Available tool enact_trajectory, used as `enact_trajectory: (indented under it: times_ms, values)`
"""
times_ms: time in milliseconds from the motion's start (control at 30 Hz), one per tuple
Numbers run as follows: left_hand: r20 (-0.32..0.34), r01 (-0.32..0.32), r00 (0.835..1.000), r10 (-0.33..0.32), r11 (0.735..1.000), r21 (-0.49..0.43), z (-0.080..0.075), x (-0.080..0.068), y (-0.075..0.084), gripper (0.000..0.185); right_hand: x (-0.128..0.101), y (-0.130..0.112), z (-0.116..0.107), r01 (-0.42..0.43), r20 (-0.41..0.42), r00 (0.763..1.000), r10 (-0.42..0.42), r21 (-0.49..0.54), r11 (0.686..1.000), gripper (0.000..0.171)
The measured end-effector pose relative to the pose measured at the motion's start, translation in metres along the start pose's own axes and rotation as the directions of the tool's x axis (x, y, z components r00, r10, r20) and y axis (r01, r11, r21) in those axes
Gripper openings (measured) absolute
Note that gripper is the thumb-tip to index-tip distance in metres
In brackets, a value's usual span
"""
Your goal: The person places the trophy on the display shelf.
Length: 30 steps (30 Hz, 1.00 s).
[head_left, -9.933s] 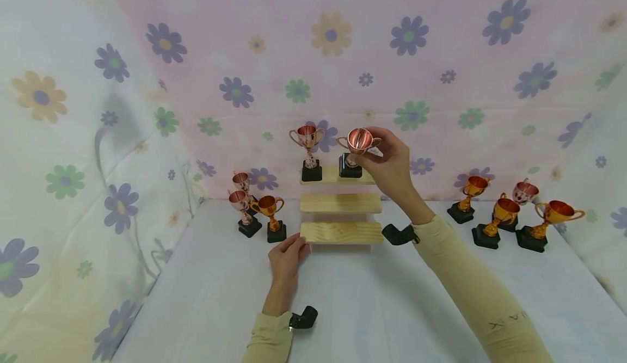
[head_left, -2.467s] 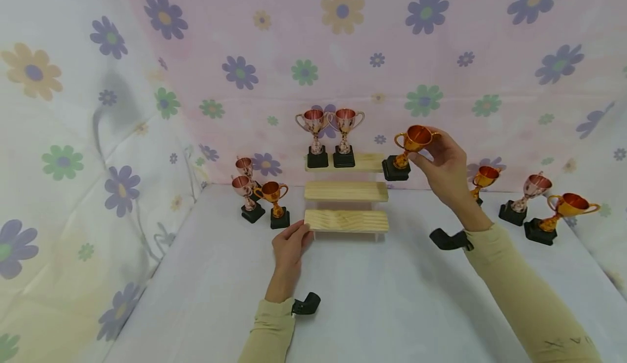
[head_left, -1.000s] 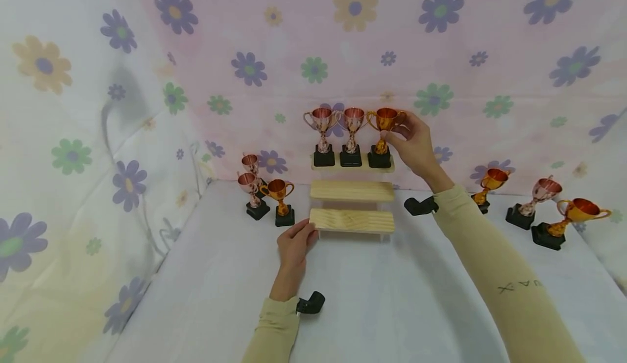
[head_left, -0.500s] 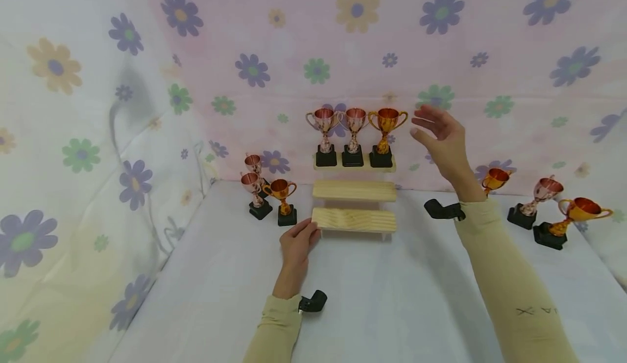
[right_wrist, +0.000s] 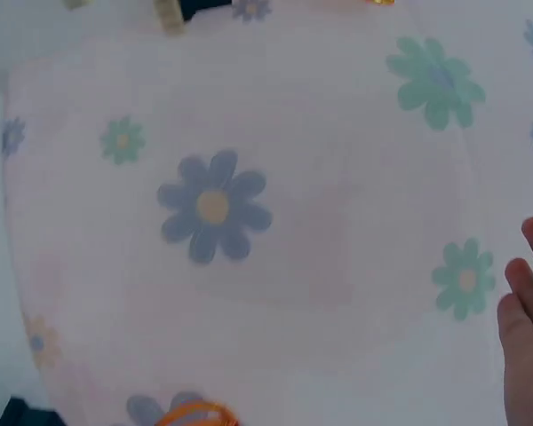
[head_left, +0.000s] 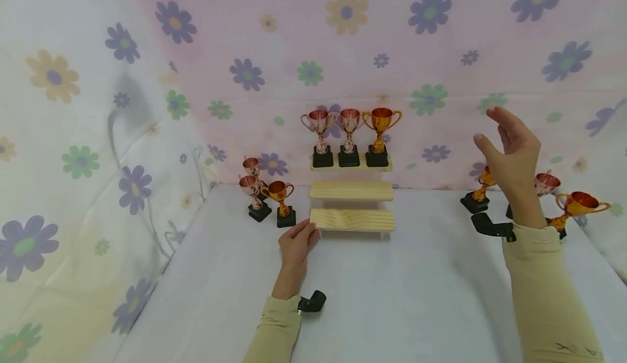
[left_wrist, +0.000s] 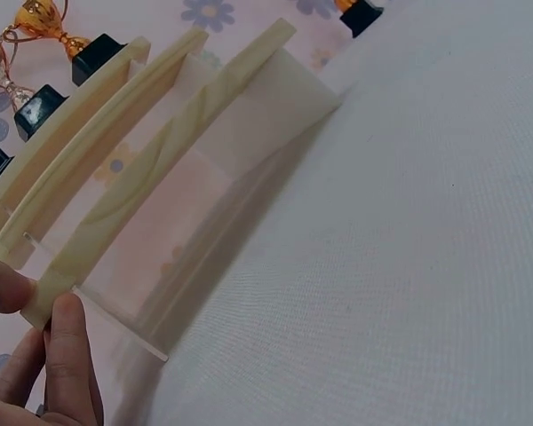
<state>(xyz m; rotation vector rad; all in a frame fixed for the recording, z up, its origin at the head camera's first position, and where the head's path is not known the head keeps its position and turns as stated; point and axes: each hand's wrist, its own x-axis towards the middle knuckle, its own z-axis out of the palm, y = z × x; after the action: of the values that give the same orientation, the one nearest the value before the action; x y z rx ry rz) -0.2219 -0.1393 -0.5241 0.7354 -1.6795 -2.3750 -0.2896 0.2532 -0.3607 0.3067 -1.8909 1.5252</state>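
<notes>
Step in hand looks like loading the three-tier stand (head_left: 351,191) with trophy cups, between placements. Left hand (head_left: 295,247) pinches the left end of the stand's bottom shelf (head_left: 351,220), thumb on top, fingers under, seemingly to steady it. Right hand (head_left: 514,156) is in the air well right of the stand, thumb and fingers apart, nothing held. On the stand's top shelf (head_left: 351,169), upright in a row: left pink cup (head_left: 319,125), centre pink cup (head_left: 349,124), gold cup (head_left: 380,124) at the right end. Lower two shelves are bare. Left of the stand: front pink cup (head_left: 249,186), rear pink cup (head_left: 251,165), small gold cup (head_left: 278,192). Right of it: near gold cup (head_left: 475,202), partly hidden pink cup (head_left: 547,182), far gold cup (head_left: 582,203). Next move probably calls for lowering the right hand, gripping one right-side cup by its stem and bringing it upright to a lower shelf; handles could snag neighbours.
</notes>
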Motion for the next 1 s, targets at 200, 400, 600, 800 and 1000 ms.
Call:
enact_trajectory:
  times_ms: [200, 400, 600, 800, 1000]
  values:
    - [-0.006, -0.014, 1.000, 0.014, 1.000, 0.003, -0.002, 0.000, 0.002, 0.030, -0.014, 0.037, -0.019, -0.127, -0.115, 0.988, 0.100, -0.251, 0.960, 0.059]
    - [-0.009, -0.016, 1.000, 0.016, 1.000, 0.014, 0.000, -0.002, 0.001, 0.030, -0.027, 0.068, -0.028, -0.214, -0.149, 0.973, 0.175, -0.313, 0.925, 0.060]
    - [-0.012, -0.013, 1.000, 0.013, 1.000, 0.007, 0.003, -0.002, 0.000, 0.030, -0.039, 0.089, -0.031, -0.226, -0.122, 0.972, 0.200, -0.278, 0.934, 0.061]
    - [-0.012, -0.005, 1.000, 0.006, 1.000, 0.004, 0.004, -0.001, -0.002, 0.029, -0.045, 0.104, -0.028, -0.192, -0.141, 0.977, 0.163, -0.228, 0.955, 0.060]
    - [-0.010, -0.015, 1.000, 0.015, 1.000, -0.002, 0.002, -0.001, -0.001, 0.030, -0.043, 0.112, -0.023, -0.168, -0.173, 0.976, 0.133, -0.208, 0.964, 0.057]
